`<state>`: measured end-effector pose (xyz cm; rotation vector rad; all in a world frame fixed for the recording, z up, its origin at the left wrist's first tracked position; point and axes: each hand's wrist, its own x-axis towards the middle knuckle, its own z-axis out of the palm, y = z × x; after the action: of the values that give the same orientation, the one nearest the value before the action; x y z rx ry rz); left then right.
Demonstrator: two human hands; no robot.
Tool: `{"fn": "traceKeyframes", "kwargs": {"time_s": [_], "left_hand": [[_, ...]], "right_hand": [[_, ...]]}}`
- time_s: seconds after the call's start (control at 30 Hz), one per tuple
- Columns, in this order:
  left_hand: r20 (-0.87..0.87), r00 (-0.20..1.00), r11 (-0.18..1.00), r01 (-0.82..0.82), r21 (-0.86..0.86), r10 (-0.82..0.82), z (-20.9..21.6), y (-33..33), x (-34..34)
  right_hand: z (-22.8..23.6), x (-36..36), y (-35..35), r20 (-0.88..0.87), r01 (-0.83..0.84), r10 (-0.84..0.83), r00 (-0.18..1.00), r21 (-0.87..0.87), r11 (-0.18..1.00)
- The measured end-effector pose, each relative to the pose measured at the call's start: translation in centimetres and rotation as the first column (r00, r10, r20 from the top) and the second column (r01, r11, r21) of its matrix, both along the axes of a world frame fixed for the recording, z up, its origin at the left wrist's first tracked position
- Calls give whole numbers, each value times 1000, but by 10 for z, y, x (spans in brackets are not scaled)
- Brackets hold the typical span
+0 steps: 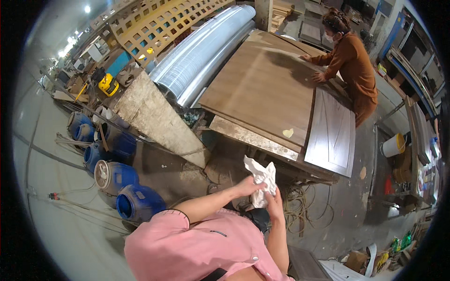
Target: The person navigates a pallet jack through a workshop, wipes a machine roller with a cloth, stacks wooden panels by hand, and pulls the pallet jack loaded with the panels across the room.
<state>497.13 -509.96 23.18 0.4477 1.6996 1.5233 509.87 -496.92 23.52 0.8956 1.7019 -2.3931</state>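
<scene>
A crumpled white cloth (263,176) hangs between my two hands in front of my pink shirt. My left hand (250,186) pinches it from the left side, fingers closed. Lower on its right edge, my right hand (273,201) grips the same cloth. Both hands are in the air, apart from the worktable. Just beyond them lies a large brown wood panel (262,89) on the table, with a darker wood-grain panel (330,133) at its right. Some of my fingers are hidden behind the cloth.
A person in orange-brown clothes (354,65) leans over the panel's far right, both hands on it. Large plastic-wrapped rolls (206,51) lie at the table's left. Blue barrels (140,202) stand on the left floor. Coiled hose (302,206) lies under the table; a white bucket (393,145) is right.
</scene>
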Motion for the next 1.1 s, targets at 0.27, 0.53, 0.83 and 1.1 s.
{"fn": "traceKeyframes", "kwargs": {"time_s": [0.27,0.53,0.83,1.1], "left_hand": [[265,905,942,330,53,-332,50,94,40],[277,888,909,405,-100,-366,33,116,52],[56,994,994,-96,-44,98,0,114,-22],[356,768,819,-574,12,533,-22,45,-175]], "right_hand": [[18,65,95,-163,392,-397,903,-64,918],[9,89,89,-163,443,-446,880,-58,895],[22,64,83,-47,423,-421,906,78,903],[-2,59,103,131,503,-519,845,140,853]]}}
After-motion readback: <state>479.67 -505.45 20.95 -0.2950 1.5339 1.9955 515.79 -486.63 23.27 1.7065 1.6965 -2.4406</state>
